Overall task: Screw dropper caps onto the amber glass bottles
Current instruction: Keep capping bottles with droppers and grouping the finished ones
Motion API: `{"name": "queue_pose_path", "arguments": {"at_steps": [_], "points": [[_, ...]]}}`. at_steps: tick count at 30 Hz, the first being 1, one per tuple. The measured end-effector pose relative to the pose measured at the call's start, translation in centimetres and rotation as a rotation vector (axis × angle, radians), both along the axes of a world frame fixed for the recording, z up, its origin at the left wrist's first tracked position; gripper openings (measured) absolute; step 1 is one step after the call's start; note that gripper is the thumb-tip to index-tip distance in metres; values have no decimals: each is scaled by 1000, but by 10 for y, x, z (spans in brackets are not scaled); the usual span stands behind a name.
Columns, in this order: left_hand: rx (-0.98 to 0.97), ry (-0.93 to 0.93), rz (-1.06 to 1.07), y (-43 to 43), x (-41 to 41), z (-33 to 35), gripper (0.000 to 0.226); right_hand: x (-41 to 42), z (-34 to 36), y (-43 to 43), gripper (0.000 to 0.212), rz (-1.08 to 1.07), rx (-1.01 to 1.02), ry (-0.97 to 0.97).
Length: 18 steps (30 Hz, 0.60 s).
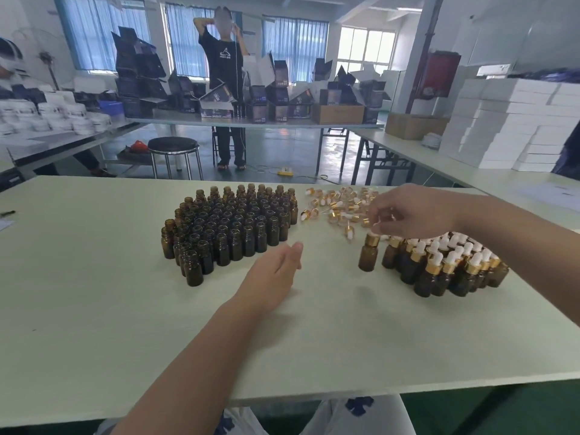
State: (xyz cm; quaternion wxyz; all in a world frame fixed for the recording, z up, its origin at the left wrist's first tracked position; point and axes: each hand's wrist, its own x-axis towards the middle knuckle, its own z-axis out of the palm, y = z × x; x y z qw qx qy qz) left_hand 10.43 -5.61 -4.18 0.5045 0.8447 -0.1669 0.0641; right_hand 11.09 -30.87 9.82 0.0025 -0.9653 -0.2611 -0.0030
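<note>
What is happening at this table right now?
Capping work is under way. The right hand pinches the dropper cap on one bottle standing beside the finished group. The left hand is open near the uncapped bottles. The loose caps lie behind, between both groups.

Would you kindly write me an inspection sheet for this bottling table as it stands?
Surface: pale, flat table.
Job's things: uncapped amber bottles grouped left; loose dropper caps heaped at the back; capped bottles grouped right; lone capped bottle just left of them.
Clutter: small dark item at the left edge.
Grippers: left hand open, holding nothing; right hand pinches the lone capped bottle's top.
Cables: yellow power strip with cord on the floor beyond.
Surroundings: stool, standing person, white boxes stacked on another table.
</note>
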Motion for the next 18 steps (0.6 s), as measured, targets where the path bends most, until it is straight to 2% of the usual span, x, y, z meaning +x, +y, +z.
{"name": "queue_pose_path", "arguments": {"at_steps": [7, 18], "points": [[50, 7, -2, 0, 2, -3, 47, 1, -5, -22, 6, -112, -172, 8], [58, 22, 17, 0, 3, -6, 39, 4, -14, -30, 5, -197, -316, -2]]}}
